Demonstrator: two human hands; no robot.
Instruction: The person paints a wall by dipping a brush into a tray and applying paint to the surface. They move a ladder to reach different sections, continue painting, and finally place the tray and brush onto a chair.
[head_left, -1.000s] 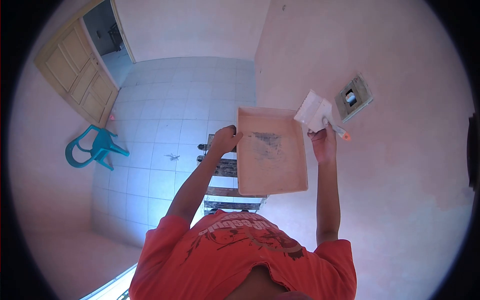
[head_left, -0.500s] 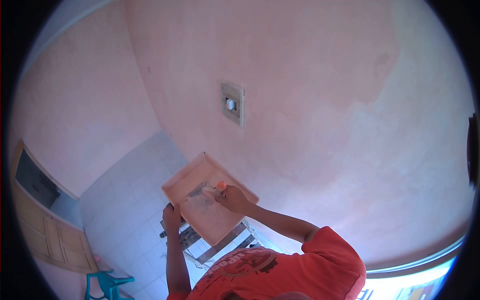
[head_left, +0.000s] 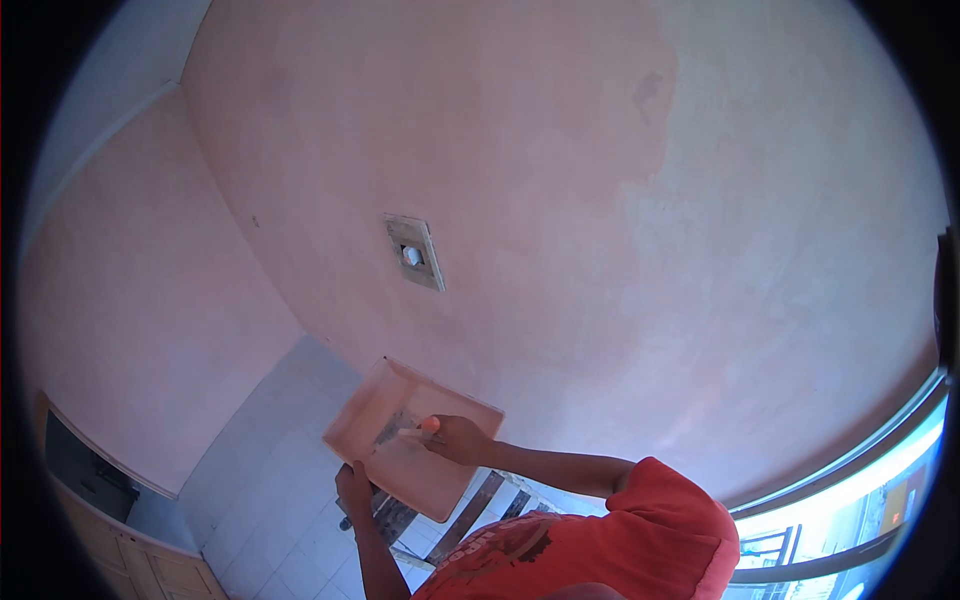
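A shallow pink paint tray (head_left: pixel 425 490) is held tilted in front of my body, its inside smeared with grey and pale residue. My left hand (head_left: pixel 353 486) is closed on the tray's near-left edge. Over the tray's middle, my right hand (head_left: pixel 462 440) is closed around a small brush-like tool (head_left: pixel 430 424) with an orange part and a pale end. That pale end overlaps the grey patch inside the tray. My fingers partly hide the tool.
Close ahead rises a wall (head_left: pixel 520 200) with a pink area and a paler right side. A switch plate (head_left: pixel 414 253) is set in it. Below the tray stands a slatted wooden platform (head_left: pixel 465 515) over the tiled floor (head_left: pixel 270 470). A wooden door (head_left: pixel 140 565) is at lower left, a bright window (head_left: pixel 840 530) at lower right.
My view has tilted up and turned right, so the tray and hands sit lower and the green chair has left the frame. Both hands keep their hold.
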